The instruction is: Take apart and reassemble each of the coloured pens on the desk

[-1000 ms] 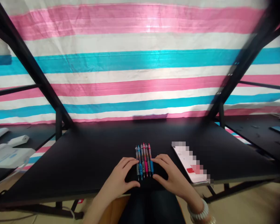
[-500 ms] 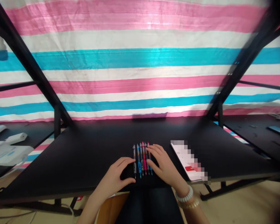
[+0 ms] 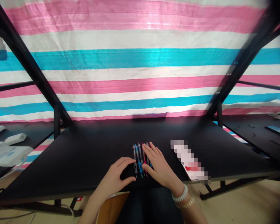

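Observation:
Several pens lie side by side on the black table [image 3: 95,146], their tips toward me. A grey pen [image 3: 135,161] is leftmost, with a blue pen [image 3: 139,160] beside it and a pink pen [image 3: 145,159] further right. My left hand [image 3: 119,174] rests at the left of the row, thumb and fingers apart, fingertips at the grey pen. My right hand [image 3: 157,165] lies over the right part of the row with its fingers spread, partly hiding the pens there. Neither hand grips a pen.
A phone with a blurred screen [image 3: 189,163] lies right of my right hand. White devices [image 3: 11,154] sit on a side table at the left. Another phone [image 3: 278,131] and a white cable are at the far right. Black metal posts flank a striped sheet.
My right hand has moved left and now covers more of the pens. The pens on the right lie closer together. My left hand has hardly moved.

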`<state>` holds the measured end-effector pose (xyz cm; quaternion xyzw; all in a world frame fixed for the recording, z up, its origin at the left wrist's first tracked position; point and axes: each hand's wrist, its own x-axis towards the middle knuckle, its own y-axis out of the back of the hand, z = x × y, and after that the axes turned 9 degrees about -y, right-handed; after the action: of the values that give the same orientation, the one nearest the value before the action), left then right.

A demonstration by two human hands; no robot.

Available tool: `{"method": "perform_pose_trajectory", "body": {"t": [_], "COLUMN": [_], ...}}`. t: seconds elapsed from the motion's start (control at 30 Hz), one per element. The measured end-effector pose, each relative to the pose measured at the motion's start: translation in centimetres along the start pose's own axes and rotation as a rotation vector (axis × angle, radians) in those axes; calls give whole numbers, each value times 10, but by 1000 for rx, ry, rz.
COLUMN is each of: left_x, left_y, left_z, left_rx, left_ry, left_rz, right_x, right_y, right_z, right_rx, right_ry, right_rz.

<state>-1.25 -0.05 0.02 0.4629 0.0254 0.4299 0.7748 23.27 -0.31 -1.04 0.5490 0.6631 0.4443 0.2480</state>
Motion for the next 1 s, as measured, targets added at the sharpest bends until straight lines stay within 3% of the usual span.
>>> {"method": "perform_pose_trajectory", "body": {"t": [0.5,1.0], "left_x": [3,4], "left_y": [-6,-8], "left_z": [-8,-12], "left_rx": [75,189], "left_ry": [-55,-60], "left_rz": [33,127], "right_x": [-12,-19], "right_y": [-5,4], "right_z": [21,29], "right_rx": [106,536], "right_ry": [-23,-126], "right_rz": [256,303]}}
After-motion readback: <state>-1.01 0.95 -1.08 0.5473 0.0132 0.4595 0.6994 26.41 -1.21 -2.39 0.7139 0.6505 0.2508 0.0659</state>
